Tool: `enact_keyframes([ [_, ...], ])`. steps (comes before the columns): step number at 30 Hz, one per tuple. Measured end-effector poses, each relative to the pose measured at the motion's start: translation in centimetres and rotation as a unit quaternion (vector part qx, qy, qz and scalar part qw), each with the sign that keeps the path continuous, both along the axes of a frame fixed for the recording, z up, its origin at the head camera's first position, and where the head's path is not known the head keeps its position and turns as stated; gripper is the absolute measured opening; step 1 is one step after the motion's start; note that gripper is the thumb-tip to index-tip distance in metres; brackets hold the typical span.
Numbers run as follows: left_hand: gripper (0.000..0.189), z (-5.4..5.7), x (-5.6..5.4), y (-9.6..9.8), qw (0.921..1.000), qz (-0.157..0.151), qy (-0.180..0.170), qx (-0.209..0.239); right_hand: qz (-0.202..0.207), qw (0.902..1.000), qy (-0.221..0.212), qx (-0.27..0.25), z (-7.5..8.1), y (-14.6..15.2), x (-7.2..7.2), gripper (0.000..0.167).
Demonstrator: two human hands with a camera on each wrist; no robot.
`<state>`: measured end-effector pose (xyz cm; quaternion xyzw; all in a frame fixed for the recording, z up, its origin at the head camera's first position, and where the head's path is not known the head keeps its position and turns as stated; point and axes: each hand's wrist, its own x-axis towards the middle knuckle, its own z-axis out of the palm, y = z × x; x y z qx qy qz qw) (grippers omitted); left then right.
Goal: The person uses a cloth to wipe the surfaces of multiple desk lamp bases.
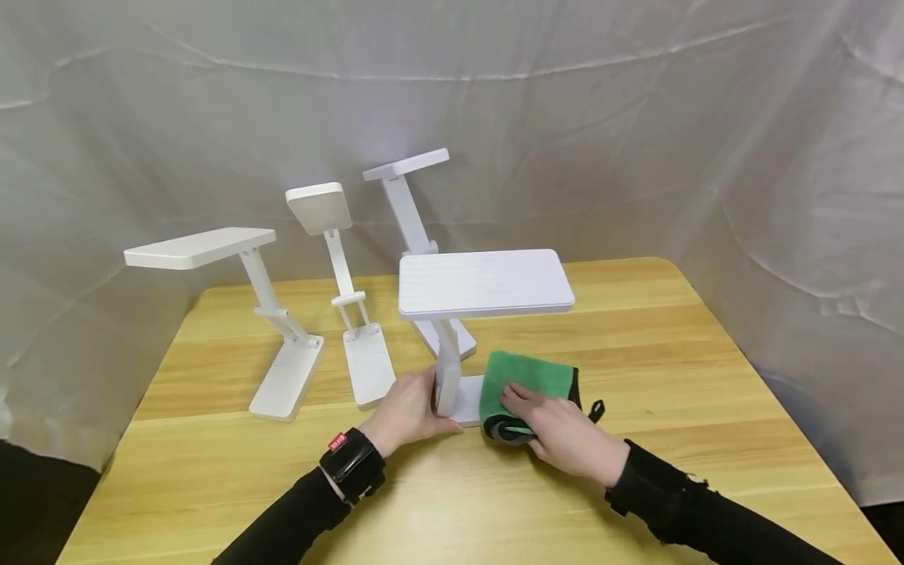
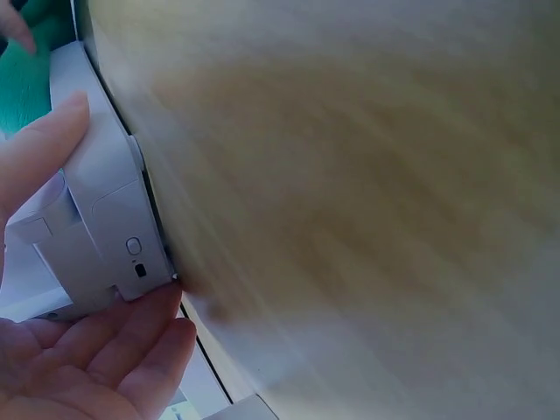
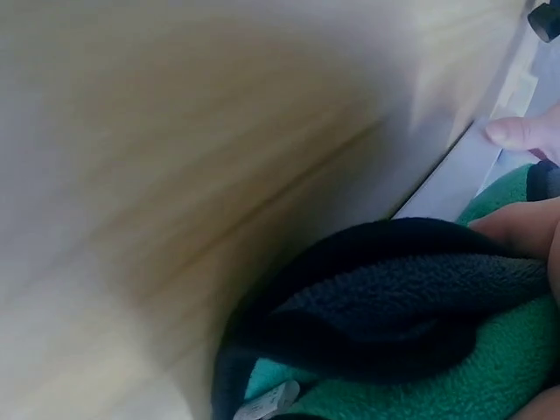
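A white desk lamp [image 1: 487, 286] stands before me with its flat head spread above its base. My left hand [image 1: 408, 408] grips the hinge end of that base [image 2: 114, 197], thumb along one side and fingers round the end, where a small button and a port show. On the other end of the base lies a folded green cloth [image 1: 530, 377] with black edging. My right hand [image 1: 565, 431] holds the cloth against the base, fingers over its top. In the right wrist view the dark inner folds of the cloth [image 3: 394, 297] bulge toward the camera.
Three more white lamps stand behind and to the left: one at far left [image 1: 282, 377], one beside it [image 1: 369, 365], one at the back [image 1: 406, 212]. Behind the wooden table [image 1: 678, 353] hangs a pale sheet [image 1: 600, 157]. The cloth has a black loop [image 1: 596, 410].
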<state>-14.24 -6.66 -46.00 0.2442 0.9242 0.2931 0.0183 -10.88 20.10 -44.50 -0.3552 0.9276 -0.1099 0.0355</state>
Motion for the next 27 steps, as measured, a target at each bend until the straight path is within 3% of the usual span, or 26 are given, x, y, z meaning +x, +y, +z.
enact_keyframes([
  [4,0.067,-0.1,0.0,0.1,0.9998,-0.003,0.016,0.008,0.02,0.9987,-0.047,0.004,0.2,-2.1,-1.1,0.059],
  [8,0.057,-0.3,-0.1,0.1,0.9994,-0.008,0.029,0.019,0.02,0.993,-0.11,-0.038,0.7,-4.0,-2.3,0.057],
  [13,0.068,-0.3,0.0,-0.2,0.9982,-0.024,0.052,0.019,-0.001,0.9819,-0.164,-0.093,1.1,-5.1,-3.4,0.058],
  [19,0.103,-0.3,0.1,0.1,0.9975,-0.036,0.052,0.031,-0.026,0.9843,-0.151,-0.087,1.1,-5.2,-3.6,0.061],
  [23,0.114,-0.2,0.2,0.2,0.9985,-0.023,0.037,0.032,-0.046,0.9883,-0.131,-0.064,0.8,-4.2,-3.4,0.06],
  [27,0.121,-0.3,0.2,0.1,0.9994,-0.003,0.028,0.017,-0.053,0.994,-0.082,-0.049,0.2,-2.4,-2.9,0.06],
])
